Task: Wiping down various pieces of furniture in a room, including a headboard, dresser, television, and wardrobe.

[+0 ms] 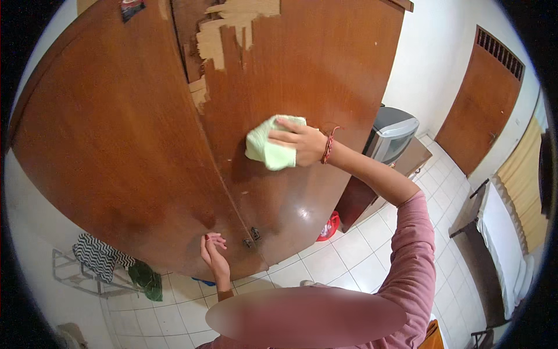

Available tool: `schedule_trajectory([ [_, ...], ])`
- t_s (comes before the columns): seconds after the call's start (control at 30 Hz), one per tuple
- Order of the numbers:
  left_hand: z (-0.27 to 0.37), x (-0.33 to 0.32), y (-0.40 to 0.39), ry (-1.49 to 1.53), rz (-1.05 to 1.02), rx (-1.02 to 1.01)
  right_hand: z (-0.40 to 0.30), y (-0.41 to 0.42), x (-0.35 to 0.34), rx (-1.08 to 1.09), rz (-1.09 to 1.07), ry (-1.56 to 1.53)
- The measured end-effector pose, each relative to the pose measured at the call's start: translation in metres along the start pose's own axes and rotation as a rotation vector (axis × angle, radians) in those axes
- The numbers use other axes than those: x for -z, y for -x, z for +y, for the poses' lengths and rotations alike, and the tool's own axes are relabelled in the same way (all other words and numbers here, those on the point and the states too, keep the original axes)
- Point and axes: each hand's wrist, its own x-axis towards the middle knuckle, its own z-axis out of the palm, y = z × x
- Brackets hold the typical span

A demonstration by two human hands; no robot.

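My right hand [304, 141] presses a folded pale green cloth [271, 148] against the right door [305, 78] of a brown wooden wardrobe. Its fingers lie spread over the cloth, and a braided red bracelet circles the wrist. Lower down, my left hand [214, 255] is held up before the left door [130, 144], holding nothing, with its fingers loosely curled and apart. Two small dark metal fittings [252, 237] sit near the bottom of the seam between the doors. Above the cloth, the veneer is torn away, baring a patch of light wood [218, 43].
Right of the wardrobe, a CRT television [394, 133] stands on a wooden cabinet [414, 161]. A red plastic item [329, 227] rests on the white tiled floor [370, 242]. At lower left is a metal rack [83, 279] with a zigzag-patterned cloth [98, 255]. A bed [501, 244] stands far right.
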Motion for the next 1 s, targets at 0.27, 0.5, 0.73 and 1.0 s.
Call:
schedule_trajectory([
  [0.27, -0.011, -0.012, -0.003, 0.034, 0.133, -0.014, 0.129, 0.077, 0.038, -0.721, 0.531, -0.194],
  [0.5, -0.016, -0.011, 0.001, 0.033, 0.143, 0.011, 0.162, 0.083, 0.068, -1.475, 0.791, -0.372],
  [0.73, -0.018, -0.012, 0.004, -0.022, 0.185, -0.002, 0.010, -0.010, 0.001, -0.970, 0.709, -0.124],
  [1.0, -0.017, -0.026, -0.001, -0.006, 0.222, -0.011, -0.197, 0.053, -0.134, -0.269, -0.023, -0.345],
])
